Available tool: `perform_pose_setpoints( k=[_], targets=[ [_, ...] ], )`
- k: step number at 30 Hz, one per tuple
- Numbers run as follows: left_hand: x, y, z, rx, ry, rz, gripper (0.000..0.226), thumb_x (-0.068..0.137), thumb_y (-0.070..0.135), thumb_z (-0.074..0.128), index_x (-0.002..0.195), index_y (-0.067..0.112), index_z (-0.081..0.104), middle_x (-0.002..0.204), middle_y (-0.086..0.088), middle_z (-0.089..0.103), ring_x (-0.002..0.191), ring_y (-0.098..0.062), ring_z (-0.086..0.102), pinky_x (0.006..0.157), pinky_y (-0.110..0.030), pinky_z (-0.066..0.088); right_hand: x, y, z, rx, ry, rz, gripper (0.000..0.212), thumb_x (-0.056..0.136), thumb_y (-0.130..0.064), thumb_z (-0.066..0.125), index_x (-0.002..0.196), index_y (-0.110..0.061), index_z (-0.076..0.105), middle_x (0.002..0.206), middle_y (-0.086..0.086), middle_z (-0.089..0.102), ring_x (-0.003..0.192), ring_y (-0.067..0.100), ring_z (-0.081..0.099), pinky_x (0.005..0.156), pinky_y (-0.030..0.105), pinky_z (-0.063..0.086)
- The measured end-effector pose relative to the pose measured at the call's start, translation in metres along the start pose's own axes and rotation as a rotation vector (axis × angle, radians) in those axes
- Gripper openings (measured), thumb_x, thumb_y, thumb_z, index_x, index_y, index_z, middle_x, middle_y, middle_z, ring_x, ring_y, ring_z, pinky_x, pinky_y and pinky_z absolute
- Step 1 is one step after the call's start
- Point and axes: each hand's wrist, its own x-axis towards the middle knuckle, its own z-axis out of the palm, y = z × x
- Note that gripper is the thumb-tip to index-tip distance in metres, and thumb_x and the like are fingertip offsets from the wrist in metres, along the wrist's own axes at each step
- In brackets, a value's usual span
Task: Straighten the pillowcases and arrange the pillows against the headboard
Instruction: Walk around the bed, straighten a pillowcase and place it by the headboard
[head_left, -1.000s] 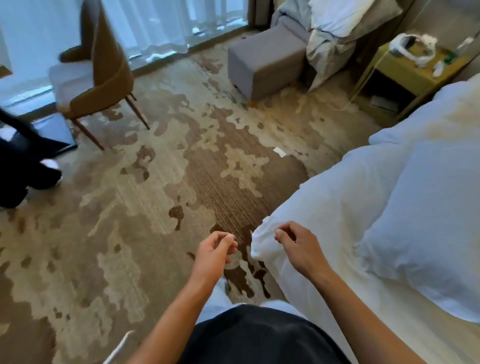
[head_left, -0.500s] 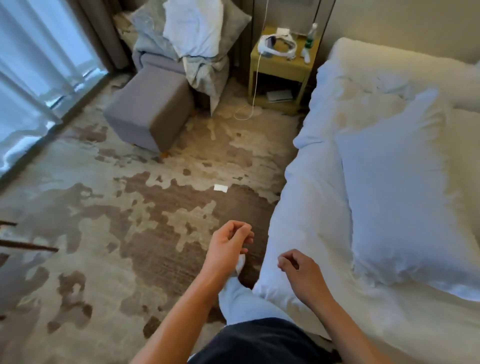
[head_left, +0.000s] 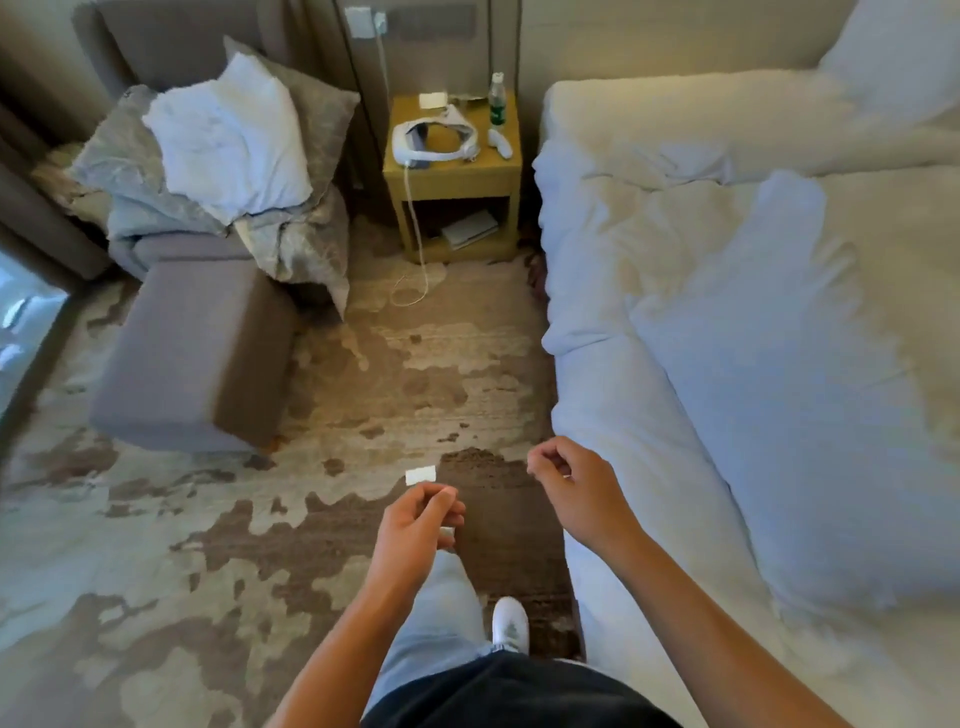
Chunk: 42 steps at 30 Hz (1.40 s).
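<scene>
The person is standing on the patterned beige-and-brown carpet beside the left edge of the white-sheeted bed, both bare hands raised in front of the body and touching nothing. The left hand is hovering over the carpet with fingers curled loosely inward, holding nothing. The right hand is hanging just beside the bed's left edge, its fingers also loosely curled and empty. A large white rectangular pillow is lying flat across the middle of the bed, well apart from both hands. Another long cream pillow is resting along the head end, with a third white pillow propped at the far right corner.
</scene>
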Motion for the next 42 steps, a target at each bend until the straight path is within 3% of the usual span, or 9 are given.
perform_pose_setpoints(
  k=[5, 8, 14, 19, 22, 27, 35, 38, 42],
  targets=[
    [0.111, 0.064, 0.042, 0.127, -0.243, 0.04, 0.02, 0.101, 0.034, 0.057, 0.098, 0.023, 0.074, 0.09, 0.004, 0.078, 0.089, -0.014, 0.075, 0.082, -0.038, 0.061, 0.046, 0.008, -0.02, 0.012, 0.174, 0.238, 0.014, 0.105, -0.041, 0.057, 0.105, -0.032, 0.068, 0.101, -0.015, 0.07, 0.091, 0.005, 0.066, 0.085, 0.017, 0.051],
    [0.155, 0.106, 0.077, 0.21, -0.404, 0.061, 0.018, 0.1, 0.036, 0.058, 0.095, 0.027, 0.074, 0.088, 0.007, 0.078, 0.085, -0.01, 0.075, 0.078, -0.033, 0.061, 0.052, 0.013, -0.035, 0.034, 0.288, 0.438, 0.021, 0.106, -0.04, 0.055, 0.112, -0.024, 0.068, 0.109, -0.006, 0.071, 0.1, 0.014, 0.068, 0.094, 0.027, 0.053],
    [0.2, 0.186, 0.174, 0.303, -0.699, 0.115, 0.015, 0.099, 0.029, 0.06, 0.1, 0.019, 0.071, 0.091, 0.001, 0.077, 0.09, -0.019, 0.074, 0.079, -0.039, 0.062, 0.051, 0.019, -0.07, 0.123, 0.514, 0.628, 0.012, 0.104, -0.032, 0.061, 0.102, -0.025, 0.07, 0.104, -0.005, 0.073, 0.098, 0.012, 0.068, 0.077, 0.015, 0.045],
    [0.22, 0.248, 0.27, 0.332, -0.861, 0.191, 0.018, 0.099, 0.031, 0.059, 0.102, 0.018, 0.071, 0.095, -0.001, 0.077, 0.091, -0.016, 0.074, 0.087, -0.046, 0.062, 0.073, 0.036, -0.117, 0.17, 0.66, 0.677, 0.009, 0.104, -0.033, 0.061, 0.097, -0.034, 0.067, 0.1, -0.015, 0.071, 0.096, 0.003, 0.066, 0.08, 0.017, 0.049],
    [0.237, 0.285, 0.329, 0.367, -0.912, 0.255, 0.022, 0.096, 0.035, 0.06, 0.103, 0.017, 0.072, 0.095, -0.001, 0.077, 0.092, -0.017, 0.074, 0.086, -0.046, 0.061, 0.101, 0.062, -0.164, 0.178, 0.775, 0.666, 0.008, 0.102, -0.033, 0.065, 0.095, -0.036, 0.068, 0.098, -0.018, 0.071, 0.094, -0.001, 0.065, 0.077, 0.018, 0.048],
    [0.272, 0.347, 0.427, 0.516, -0.917, 0.363, 0.022, 0.095, 0.036, 0.061, 0.102, 0.018, 0.071, 0.096, 0.0, 0.076, 0.093, -0.017, 0.072, 0.088, -0.046, 0.061, 0.16, 0.112, -0.255, 0.214, 0.916, 0.675, 0.005, 0.102, -0.032, 0.064, 0.105, -0.029, 0.068, 0.104, -0.009, 0.07, 0.098, 0.013, 0.067, 0.084, 0.026, 0.048],
    [0.333, 0.419, 0.559, 0.712, -0.863, 0.521, 0.028, 0.094, 0.043, 0.059, 0.106, 0.019, 0.07, 0.102, -0.001, 0.074, 0.098, -0.019, 0.069, 0.093, -0.051, 0.058, 0.253, 0.165, -0.385, 0.133, 0.904, 0.635, 0.018, 0.103, -0.035, 0.061, 0.117, -0.024, 0.064, 0.113, -0.012, 0.059, 0.105, 0.009, 0.059, 0.088, 0.028, 0.047],
    [0.364, 0.438, 0.605, 0.778, -0.856, 0.585, 0.03, 0.094, 0.043, 0.059, 0.108, 0.018, 0.069, 0.104, -0.001, 0.072, 0.099, -0.019, 0.068, 0.088, -0.043, 0.058, 0.288, 0.182, -0.428, 0.063, 0.898, 0.636, 0.02, 0.102, -0.037, 0.061, 0.117, -0.024, 0.064, 0.114, -0.011, 0.059, 0.103, 0.009, 0.058, 0.085, 0.027, 0.045],
    [0.409, 0.456, 0.664, 0.863, -0.862, 0.641, 0.032, 0.095, 0.044, 0.058, 0.111, 0.018, 0.068, 0.102, 0.003, 0.07, 0.096, -0.015, 0.066, 0.067, -0.023, 0.044, 0.336, 0.203, -0.477, 0.028, 0.85, 0.686, 0.024, 0.103, -0.039, 0.059, 0.12, -0.022, 0.063, 0.121, -0.005, 0.062, 0.108, 0.016, 0.062, 0.086, 0.03, 0.047]
  ],
)
